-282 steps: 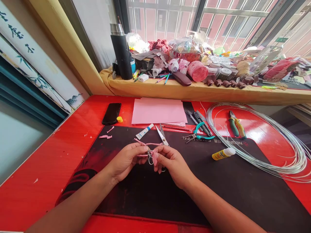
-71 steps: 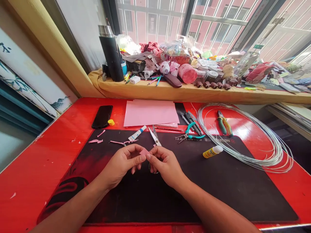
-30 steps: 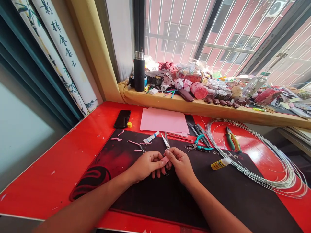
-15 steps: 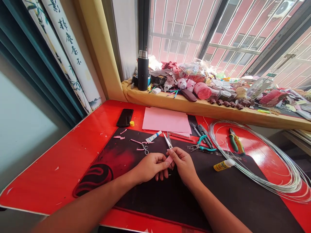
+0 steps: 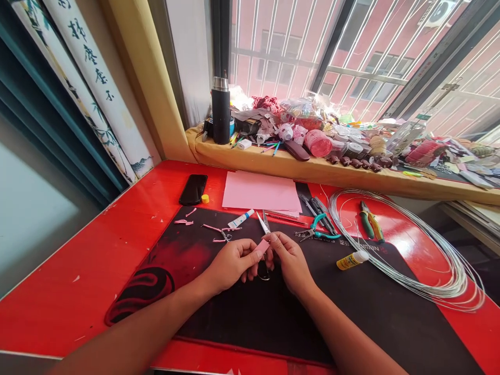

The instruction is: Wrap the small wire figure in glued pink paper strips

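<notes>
A small strip of pink paper (image 5: 263, 246) is pinched between both hands above the dark mat. My left hand (image 5: 237, 262) has its thumb and fingers closed on the strip's near end. My right hand (image 5: 288, 258) grips the far end with thumb and forefinger. Beneath the hands are scissors (image 5: 264, 224), blades pointing away and slightly apart, one handle loop showing below; the hands hide their middle. Left of them, a wire piece wrapped in pink paper (image 5: 216, 229) lies beside a white-and-blue glue tube (image 5: 241, 219).
Pink paper sheets (image 5: 261, 190) lie at the back, right of a phone (image 5: 193, 189) and a yellow cap (image 5: 205, 198). To the right are teal pliers (image 5: 317, 229), a glue stick (image 5: 352, 260), a large wire coil (image 5: 441, 289) and green-yellow pliers (image 5: 371, 221). Craft supplies crowd the sill (image 5: 195, 143).
Both hands have shifted slightly on the pink paper strip, and more of the scissors' handle loop shows below them. The whole view has moved a little.
</notes>
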`<state>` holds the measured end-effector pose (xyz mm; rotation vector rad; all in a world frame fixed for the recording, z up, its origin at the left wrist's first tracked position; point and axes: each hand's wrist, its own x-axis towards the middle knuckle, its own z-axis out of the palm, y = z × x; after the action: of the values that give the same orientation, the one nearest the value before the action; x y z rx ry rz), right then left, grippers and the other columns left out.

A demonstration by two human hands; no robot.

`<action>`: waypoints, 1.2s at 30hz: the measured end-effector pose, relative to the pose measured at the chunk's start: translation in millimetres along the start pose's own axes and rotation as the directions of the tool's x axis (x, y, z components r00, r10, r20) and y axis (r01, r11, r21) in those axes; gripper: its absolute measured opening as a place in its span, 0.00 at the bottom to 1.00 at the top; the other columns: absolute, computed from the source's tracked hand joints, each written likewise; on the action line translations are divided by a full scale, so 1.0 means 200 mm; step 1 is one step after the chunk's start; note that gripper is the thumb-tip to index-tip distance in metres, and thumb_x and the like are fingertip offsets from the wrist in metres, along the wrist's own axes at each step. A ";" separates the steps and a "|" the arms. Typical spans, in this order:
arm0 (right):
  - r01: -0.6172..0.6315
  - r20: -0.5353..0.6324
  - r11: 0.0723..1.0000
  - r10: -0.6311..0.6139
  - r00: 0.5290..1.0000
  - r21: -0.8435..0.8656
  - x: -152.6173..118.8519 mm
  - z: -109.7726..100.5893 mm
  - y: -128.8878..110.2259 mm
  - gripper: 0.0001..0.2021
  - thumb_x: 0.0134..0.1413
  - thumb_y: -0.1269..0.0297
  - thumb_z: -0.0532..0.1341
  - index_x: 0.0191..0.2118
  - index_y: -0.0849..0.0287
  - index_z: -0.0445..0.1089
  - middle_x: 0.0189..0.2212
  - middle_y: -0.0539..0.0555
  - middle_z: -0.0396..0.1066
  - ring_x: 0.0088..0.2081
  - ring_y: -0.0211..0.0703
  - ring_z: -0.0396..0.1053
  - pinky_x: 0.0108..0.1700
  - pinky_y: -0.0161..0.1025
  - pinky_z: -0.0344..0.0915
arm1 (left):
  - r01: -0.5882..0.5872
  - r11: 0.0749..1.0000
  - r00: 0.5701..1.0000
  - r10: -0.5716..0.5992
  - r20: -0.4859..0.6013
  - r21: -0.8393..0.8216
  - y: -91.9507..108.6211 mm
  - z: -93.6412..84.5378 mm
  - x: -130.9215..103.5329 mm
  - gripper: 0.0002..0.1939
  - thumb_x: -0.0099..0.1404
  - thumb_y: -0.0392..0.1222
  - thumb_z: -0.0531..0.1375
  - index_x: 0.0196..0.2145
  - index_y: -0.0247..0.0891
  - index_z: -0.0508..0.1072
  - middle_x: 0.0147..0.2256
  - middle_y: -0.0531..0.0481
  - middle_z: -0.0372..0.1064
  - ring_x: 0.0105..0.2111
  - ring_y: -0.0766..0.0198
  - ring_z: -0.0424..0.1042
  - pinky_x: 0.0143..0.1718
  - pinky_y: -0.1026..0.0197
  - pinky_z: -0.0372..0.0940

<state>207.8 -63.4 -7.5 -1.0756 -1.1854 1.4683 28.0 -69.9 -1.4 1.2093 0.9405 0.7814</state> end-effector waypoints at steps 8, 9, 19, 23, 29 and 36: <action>0.007 0.030 0.997 -0.005 1.000 -0.075 0.00 0.00 0.00 0.21 0.62 0.43 0.68 0.31 0.57 0.70 0.19 0.45 0.66 0.21 0.36 0.62 0.27 0.35 0.60 | -0.005 0.998 1.000 0.006 -0.021 0.067 -0.02 -0.01 0.01 0.28 0.63 0.69 0.64 0.33 0.39 0.71 0.21 0.55 0.68 0.19 0.67 0.65 0.19 0.66 0.57; 0.008 0.029 0.997 -0.005 1.000 -0.079 0.00 0.00 0.00 0.21 0.62 0.43 0.68 0.31 0.57 0.70 0.19 0.45 0.66 0.21 0.36 0.62 0.27 0.35 0.60 | -0.002 0.998 1.000 0.003 -0.014 0.070 -0.02 -0.01 0.00 0.28 0.63 0.69 0.64 0.33 0.39 0.71 0.21 0.55 0.67 0.19 0.67 0.65 0.19 0.66 0.57; -0.015 0.047 0.997 0.018 0.999 -0.070 -0.02 0.00 -0.02 0.23 0.62 0.43 0.68 0.28 0.56 0.67 0.18 0.45 0.63 0.22 0.37 0.62 0.28 0.36 0.60 | 0.041 0.994 0.998 -0.046 0.046 0.103 -0.02 0.01 -0.02 0.28 0.65 0.70 0.62 0.35 0.38 0.73 0.22 0.54 0.68 0.20 0.66 0.66 0.20 0.65 0.58; -0.032 0.032 0.996 0.035 0.999 -0.078 -0.02 0.01 -0.03 0.23 0.61 0.42 0.68 0.29 0.56 0.68 0.18 0.45 0.63 0.22 0.37 0.61 0.28 0.37 0.60 | 0.068 0.991 0.996 -0.074 0.047 0.119 -0.02 0.01 -0.02 0.29 0.65 0.70 0.61 0.37 0.38 0.75 0.22 0.54 0.68 0.21 0.66 0.66 0.21 0.65 0.59; -0.071 0.036 0.994 0.074 0.997 -0.081 -0.02 0.00 -0.03 0.23 0.60 0.42 0.69 0.29 0.56 0.67 0.17 0.45 0.63 0.22 0.37 0.60 0.28 0.37 0.60 | 0.089 0.986 0.994 -0.097 0.049 0.139 -0.01 0.01 -0.04 0.26 0.68 0.66 0.60 0.38 0.38 0.75 0.23 0.53 0.68 0.22 0.66 0.66 0.22 0.65 0.59; -0.082 0.037 0.993 0.085 0.996 -0.090 -0.02 0.00 -0.03 0.24 0.60 0.41 0.68 0.29 0.56 0.67 0.17 0.45 0.64 0.21 0.36 0.60 0.28 0.37 0.59 | 0.101 0.982 0.992 -0.111 0.054 0.157 -0.01 0.01 -0.04 0.24 0.69 0.65 0.59 0.37 0.38 0.74 0.24 0.53 0.68 0.23 0.65 0.67 0.23 0.64 0.60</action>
<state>209.7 -66.8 -1.5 -1.1729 -1.2578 1.5201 26.4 -77.6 -2.6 1.2990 1.0199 0.5914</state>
